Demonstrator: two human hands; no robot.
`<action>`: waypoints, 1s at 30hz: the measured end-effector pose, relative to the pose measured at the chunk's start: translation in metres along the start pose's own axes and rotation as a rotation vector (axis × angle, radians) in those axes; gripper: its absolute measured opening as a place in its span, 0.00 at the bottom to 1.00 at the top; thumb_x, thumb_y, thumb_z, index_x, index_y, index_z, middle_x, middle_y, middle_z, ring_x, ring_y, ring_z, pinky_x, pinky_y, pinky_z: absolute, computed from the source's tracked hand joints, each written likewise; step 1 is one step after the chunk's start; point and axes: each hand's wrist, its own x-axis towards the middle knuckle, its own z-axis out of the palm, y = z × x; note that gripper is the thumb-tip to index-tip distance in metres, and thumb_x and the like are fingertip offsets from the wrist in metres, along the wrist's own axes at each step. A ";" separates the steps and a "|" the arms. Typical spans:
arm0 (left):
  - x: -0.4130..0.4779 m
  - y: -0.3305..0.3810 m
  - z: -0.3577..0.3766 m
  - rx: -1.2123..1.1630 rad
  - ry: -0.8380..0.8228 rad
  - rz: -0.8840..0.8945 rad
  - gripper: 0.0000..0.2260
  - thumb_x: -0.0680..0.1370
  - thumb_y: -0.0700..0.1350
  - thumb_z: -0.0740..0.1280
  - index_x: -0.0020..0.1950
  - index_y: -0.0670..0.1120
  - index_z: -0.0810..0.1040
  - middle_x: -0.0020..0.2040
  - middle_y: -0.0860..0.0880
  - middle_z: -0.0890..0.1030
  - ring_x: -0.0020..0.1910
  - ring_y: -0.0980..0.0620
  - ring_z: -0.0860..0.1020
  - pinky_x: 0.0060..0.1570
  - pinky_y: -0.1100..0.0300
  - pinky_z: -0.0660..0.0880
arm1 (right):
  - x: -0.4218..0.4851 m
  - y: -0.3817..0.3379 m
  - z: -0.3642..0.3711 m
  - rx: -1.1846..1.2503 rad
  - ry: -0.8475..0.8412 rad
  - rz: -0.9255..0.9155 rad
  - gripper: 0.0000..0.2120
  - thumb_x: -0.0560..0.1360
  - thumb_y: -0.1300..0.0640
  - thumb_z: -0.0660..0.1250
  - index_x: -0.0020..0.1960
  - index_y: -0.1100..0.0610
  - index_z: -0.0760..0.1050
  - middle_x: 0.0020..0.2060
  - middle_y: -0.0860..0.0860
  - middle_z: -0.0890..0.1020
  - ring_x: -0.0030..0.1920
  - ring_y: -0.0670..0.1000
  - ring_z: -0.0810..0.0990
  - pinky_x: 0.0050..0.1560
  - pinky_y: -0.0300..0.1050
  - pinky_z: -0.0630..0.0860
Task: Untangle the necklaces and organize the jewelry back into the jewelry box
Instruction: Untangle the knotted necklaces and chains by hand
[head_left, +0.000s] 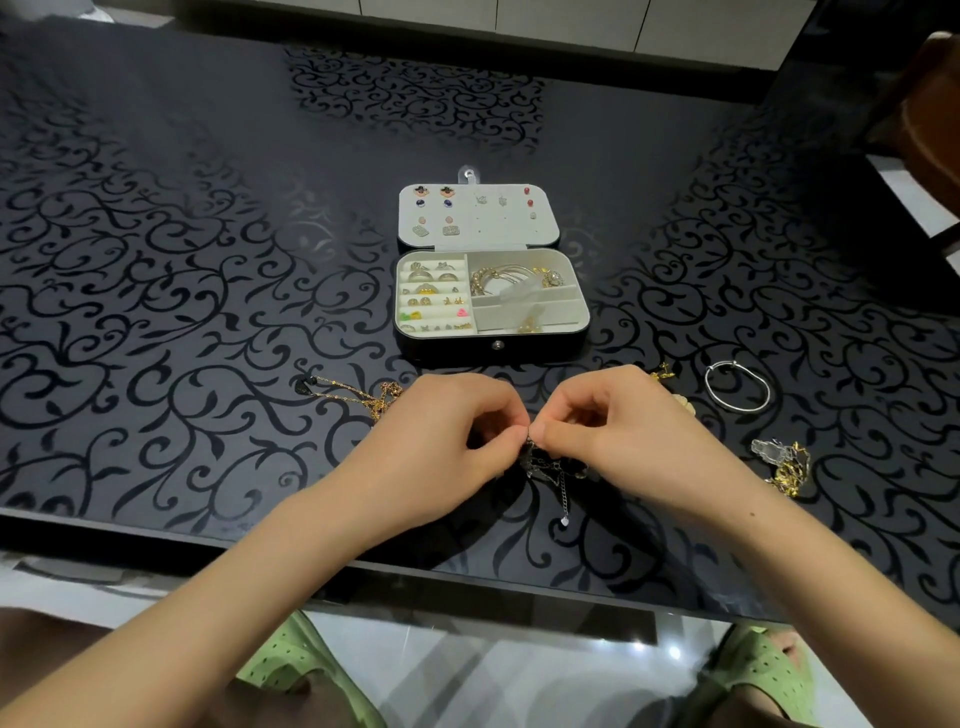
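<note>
landmark = the open black jewelry box w/ pale lining (535, 347), lid flat back so both halves are reachable. just in front of it, both hands meet over the dark swirl-patterned glass table (156, 260): left hand (447, 441) and right hand (623, 431) each pinch, thumb to forefinger, the top of a small silver-and-dark tangled chain (550, 470). pinch points sit nearly touching, prob. so a knot can be teased apart w/o yanking; the chain's tail w/ a tiny charm hangs toward the table edge. front-left of the box lies a thin gold necklace (353, 397), untouched, partly behind the left hand. front-right of the box: a silver bangle (737, 387), and nearer the person a gold chain heap w/ a clear tag (784, 465) (still loose, so lots left to sort). box compartments already hold rings, studs, gold bracelets.
</note>
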 end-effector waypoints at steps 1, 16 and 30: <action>0.000 0.000 0.001 -0.015 -0.003 -0.013 0.03 0.73 0.42 0.68 0.41 0.47 0.81 0.34 0.57 0.77 0.37 0.61 0.74 0.33 0.75 0.65 | 0.000 0.000 0.001 0.013 -0.001 0.005 0.05 0.70 0.56 0.70 0.36 0.54 0.81 0.29 0.47 0.79 0.29 0.39 0.72 0.32 0.31 0.67; -0.004 0.008 0.005 -0.591 0.018 -0.392 0.07 0.75 0.40 0.68 0.37 0.47 0.80 0.31 0.49 0.79 0.21 0.60 0.69 0.24 0.67 0.67 | -0.002 0.005 0.010 0.469 -0.016 0.142 0.10 0.68 0.66 0.66 0.30 0.58 0.80 0.31 0.55 0.81 0.34 0.48 0.74 0.37 0.40 0.69; -0.005 0.005 0.004 -0.655 -0.005 -0.408 0.09 0.75 0.40 0.67 0.36 0.47 0.80 0.32 0.50 0.80 0.30 0.56 0.73 0.24 0.69 0.64 | -0.008 0.009 0.006 0.058 0.074 -0.133 0.07 0.75 0.56 0.66 0.43 0.49 0.82 0.39 0.48 0.84 0.42 0.50 0.81 0.48 0.48 0.76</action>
